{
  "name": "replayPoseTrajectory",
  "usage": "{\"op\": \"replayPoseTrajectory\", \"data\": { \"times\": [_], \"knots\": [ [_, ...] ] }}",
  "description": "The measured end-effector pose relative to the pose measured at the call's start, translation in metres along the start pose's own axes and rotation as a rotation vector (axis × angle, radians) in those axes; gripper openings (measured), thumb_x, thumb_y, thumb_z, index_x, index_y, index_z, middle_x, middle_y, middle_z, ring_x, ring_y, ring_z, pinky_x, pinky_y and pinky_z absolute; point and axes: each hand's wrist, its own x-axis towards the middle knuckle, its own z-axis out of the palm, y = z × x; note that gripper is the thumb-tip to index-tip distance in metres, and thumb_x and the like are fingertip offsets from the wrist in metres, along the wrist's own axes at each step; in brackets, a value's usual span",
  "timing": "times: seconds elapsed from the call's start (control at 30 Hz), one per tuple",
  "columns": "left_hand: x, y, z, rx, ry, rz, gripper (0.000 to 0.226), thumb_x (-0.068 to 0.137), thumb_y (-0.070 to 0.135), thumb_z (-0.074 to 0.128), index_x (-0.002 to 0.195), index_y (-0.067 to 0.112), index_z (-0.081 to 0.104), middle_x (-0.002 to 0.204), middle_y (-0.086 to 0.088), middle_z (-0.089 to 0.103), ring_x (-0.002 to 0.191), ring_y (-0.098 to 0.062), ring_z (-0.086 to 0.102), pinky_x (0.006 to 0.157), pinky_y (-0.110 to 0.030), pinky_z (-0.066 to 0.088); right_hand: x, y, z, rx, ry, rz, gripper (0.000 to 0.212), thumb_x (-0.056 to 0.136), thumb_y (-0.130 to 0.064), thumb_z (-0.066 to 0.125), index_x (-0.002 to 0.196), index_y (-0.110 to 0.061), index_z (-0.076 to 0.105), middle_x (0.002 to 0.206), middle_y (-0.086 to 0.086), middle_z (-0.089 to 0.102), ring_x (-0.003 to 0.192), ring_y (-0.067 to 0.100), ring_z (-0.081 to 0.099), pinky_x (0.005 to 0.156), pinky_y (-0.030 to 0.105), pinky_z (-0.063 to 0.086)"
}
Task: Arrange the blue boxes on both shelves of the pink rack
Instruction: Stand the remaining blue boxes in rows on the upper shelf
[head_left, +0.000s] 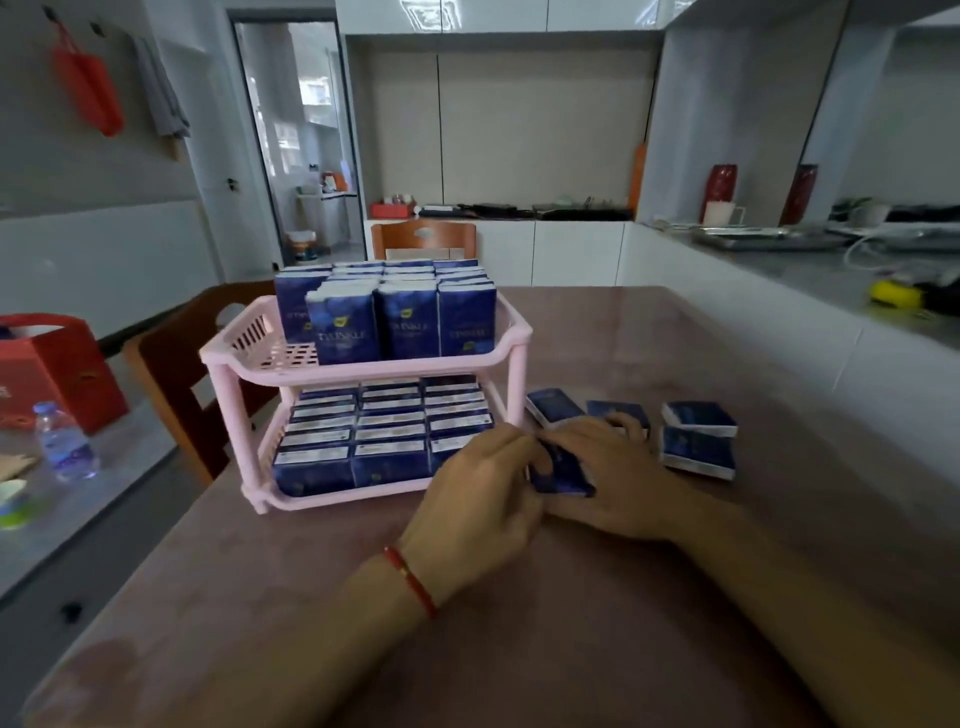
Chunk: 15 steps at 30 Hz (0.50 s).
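Rack: I see the pink rack (363, 374) standing on the brown worktop (519, 649), left of centre in the frame.
Upper shelf: blue boxes (400, 312) stand upright in rows; the left front corner of the shelf shows bare slats.
Lower shelf: more blue boxes (363, 436) sit packed in rows, their white label ends facing up.
Left hand: my left hand (483, 493), with a red cord bracelet (410, 579) at the wrist, is at lower centre just right of the rack's base. Its fingers are curled against a blue box (561, 475) lying on the worktop. The view is blurred here, so how tight the hold is I cannot tell.
Right hand: my right hand (608, 467) lies over the same box from the right, fingers bent round its far side.
Loose boxes: one blue box (553, 405) lies just behind the hands, another (618, 410) is partly hidden by the right fingers, and a stack of two (698, 439) sits to the right, apart from the hands.
Left side: a water bottle (65, 441) and a red bag (57, 364) stand on a grey surface at the left edge.
Behind: a wooden chair (423, 239) stands past the rack.
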Motion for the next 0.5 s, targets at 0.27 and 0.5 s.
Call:
{"op": "replayPoseTrajectory", "data": {
  "times": [0.27,0.5],
  "knots": [
    [-0.015,0.001,0.026,-0.726,-0.018,-0.481,0.045,0.09,0.02,0.071,0.127,0.024,0.046,0.094,-0.021,0.063,0.07,-0.024,0.069,0.067,-0.035,0.06,-0.035,-0.013,-0.027,0.427,0.043,-0.043,0.083,0.065,-0.066,0.078,0.135,-0.038,0.044,0.136,-0.02,0.048,0.125,-0.003,0.047,0.101,0.02,0.041],
    [-0.018,0.001,0.025,-0.674,0.022,-0.548,0.049,0.09,-0.002,0.065,0.131,0.022,0.051,0.096,-0.022,0.063,0.066,-0.026,0.066,0.059,-0.032,0.059,-0.027,0.021,-0.017,-0.246,-0.012,0.327,0.073,0.085,-0.076,0.036,0.142,-0.032,0.041,0.145,-0.003,0.046,0.137,0.025,0.032,0.11,0.047,0.024]
  ]
}}
